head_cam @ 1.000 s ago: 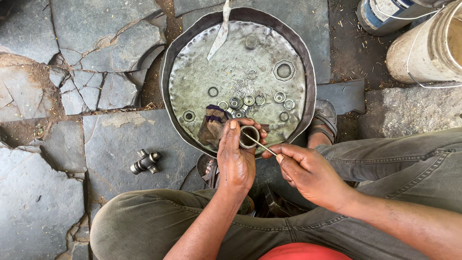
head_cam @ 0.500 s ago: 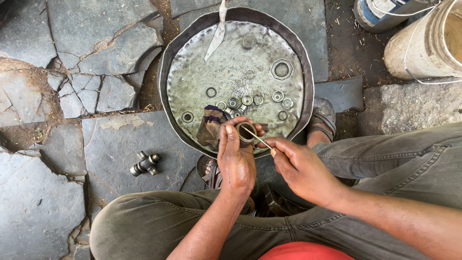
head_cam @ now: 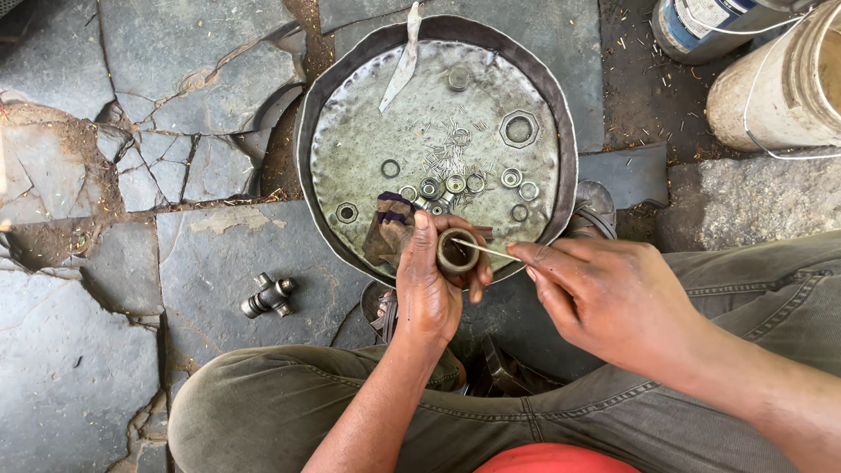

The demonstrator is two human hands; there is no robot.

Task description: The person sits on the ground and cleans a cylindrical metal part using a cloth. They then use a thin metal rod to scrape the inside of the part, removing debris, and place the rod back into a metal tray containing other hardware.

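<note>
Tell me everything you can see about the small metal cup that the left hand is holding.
The small metal cup is a short, round cylinder of dull, greasy-looking metal, with a lighter rim and a dark hollow inside. It lies tilted, its open mouth turned up toward the camera. The left hand pinches it between thumb and fingers, over the near rim of the round metal tray. A thin pale stick, held by the right hand, reaches into its opening.

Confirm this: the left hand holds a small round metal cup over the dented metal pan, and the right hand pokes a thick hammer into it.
Not a hammer: the head view shows the right hand holding a thin wire-like needle to the small round metal cup held in the left hand.
</note>
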